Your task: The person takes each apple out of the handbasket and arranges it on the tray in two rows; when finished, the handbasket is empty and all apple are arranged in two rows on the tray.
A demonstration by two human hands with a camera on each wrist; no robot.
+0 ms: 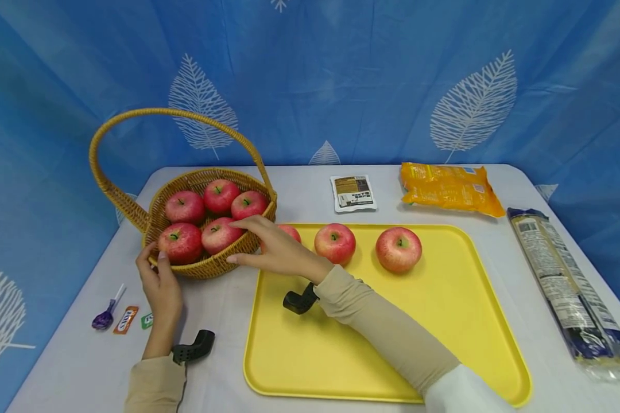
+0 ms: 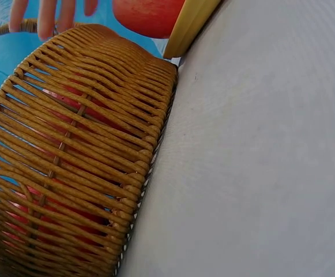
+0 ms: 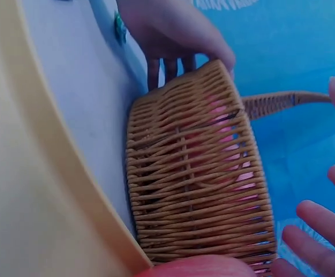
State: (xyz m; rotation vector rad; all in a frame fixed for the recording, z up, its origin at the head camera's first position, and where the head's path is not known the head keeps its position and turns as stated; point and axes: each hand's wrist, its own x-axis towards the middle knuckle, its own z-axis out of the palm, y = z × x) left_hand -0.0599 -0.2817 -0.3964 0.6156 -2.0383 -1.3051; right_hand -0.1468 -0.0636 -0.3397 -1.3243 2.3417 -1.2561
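A wicker basket point(image 1: 206, 268) with a tall arched handle stands at the left of the table, and several red apples point(image 1: 181, 244) lie in it. My left hand point(image 1: 160, 287) grips its near left rim, thumb over the edge and fingers against the outer wall, as the right wrist view also shows. My right hand point(image 1: 276, 249) hovers at the basket's right rim with fingers extended and thumb apart, holding nothing. Its fingertips overlap the front right apple point(image 1: 218, 235); contact is unclear. Three apples sit along the far edge of the yellow tray point(image 1: 444, 321), the leftmost apple point(image 1: 290, 231) partly hidden by my right hand.
Left of my left wrist lie a purple lollipop point(image 1: 103, 319), an orange wrapped candy point(image 1: 126, 320) and a green one point(image 1: 147, 320). Behind the tray are a white-and-brown packet point(image 1: 353, 193) and an orange bag point(image 1: 452, 189). Long clear-and-purple packages point(image 1: 565, 287) lie at right.
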